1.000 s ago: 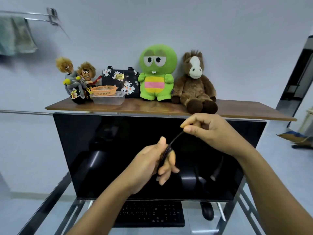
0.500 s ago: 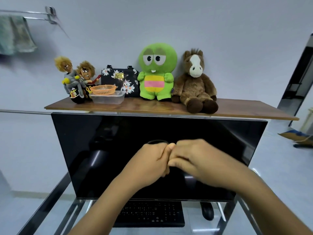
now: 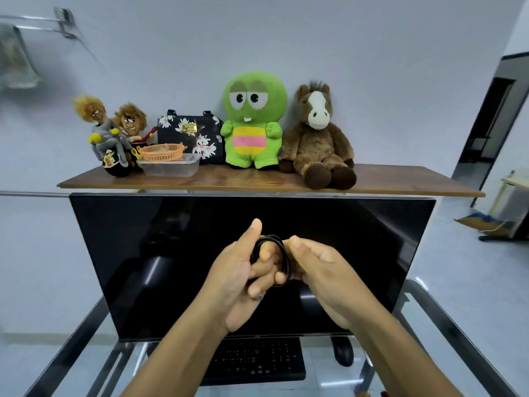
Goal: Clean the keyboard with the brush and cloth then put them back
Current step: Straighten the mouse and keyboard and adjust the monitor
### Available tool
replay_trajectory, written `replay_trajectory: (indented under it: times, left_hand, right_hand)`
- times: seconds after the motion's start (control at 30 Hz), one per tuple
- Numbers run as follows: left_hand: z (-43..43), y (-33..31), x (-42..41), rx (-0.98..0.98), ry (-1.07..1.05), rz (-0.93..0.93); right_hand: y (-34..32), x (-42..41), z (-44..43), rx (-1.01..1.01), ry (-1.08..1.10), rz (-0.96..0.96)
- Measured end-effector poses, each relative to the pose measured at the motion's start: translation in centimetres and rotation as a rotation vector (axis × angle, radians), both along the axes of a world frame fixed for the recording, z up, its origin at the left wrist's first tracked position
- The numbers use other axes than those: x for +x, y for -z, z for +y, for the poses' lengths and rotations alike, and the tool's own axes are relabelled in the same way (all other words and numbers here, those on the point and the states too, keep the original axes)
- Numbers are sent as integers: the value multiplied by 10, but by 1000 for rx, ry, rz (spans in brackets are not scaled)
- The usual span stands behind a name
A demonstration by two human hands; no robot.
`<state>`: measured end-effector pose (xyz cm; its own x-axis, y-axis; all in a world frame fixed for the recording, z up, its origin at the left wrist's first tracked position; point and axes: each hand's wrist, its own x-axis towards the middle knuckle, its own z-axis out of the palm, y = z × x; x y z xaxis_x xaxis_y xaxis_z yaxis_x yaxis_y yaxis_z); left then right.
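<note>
Hands parted slightly since half a second ago, left hand [image 3: 237, 270] fingers curled through coiled black cable [image 3: 272, 260], right hand [image 3: 320, 267] pinching coil's edge, keyboard [image 3: 257, 361] below monitor [image 3: 171, 253] on glass desk [image 3: 446, 316].

Bare forearms, perhaps a finger ring [image 3: 260, 296]
</note>
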<state>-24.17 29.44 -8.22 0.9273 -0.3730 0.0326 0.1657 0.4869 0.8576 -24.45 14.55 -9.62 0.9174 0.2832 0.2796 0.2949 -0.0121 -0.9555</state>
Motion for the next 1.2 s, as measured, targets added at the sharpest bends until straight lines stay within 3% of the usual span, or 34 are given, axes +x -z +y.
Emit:
replay_trajectory:
  times: [0.2, 0.33, 0.4, 0.47, 0.53, 0.6, 0.67, 0.77, 0.83, 1.0, 1.2]
  left_hand:
    - [-3, 16, 2, 275, -156, -103]
    - [-8, 33, 5, 266, -209, -117]
    - [-12, 42, 7, 258, -174, -124]
    - [-16, 51, 9, 227, -94, -139]
    - [-19, 69, 13, 358, -22, -194]
    - [-23, 92, 19, 514, -31, -194]
    - [-30, 119, 24, 514, -38, -52]
    - [-48, 164, 28, 507, -14, 159]
    - [-65, 194, 29, 517, 23, 267]
    - [-104, 252, 36, 596, -59, 415]
    - [-139, 288, 46, 850, 6, 231]
  right_hand:
    - [-4, -13, -3, -72, 62, -40]
    - [-3, -14, -9, -184, 98, -5]
    - [5, -9, -14, -21, 25, 162]
    - [17, -2, -25, 291, -39, 399]
    - [34, 2, -38, 553, 40, 551]
    - [56, 1, -48, 609, 151, 598]
    - [86, -6, -54, 464, 287, 607]
    - [133, -16, -65, -55, 516, 528]
    - [169, -16, -77, -204, 570, 533]
    - [243, 2, -101, -163, 699, 699]
    - [297, 48, -121, -163, 788, 777]
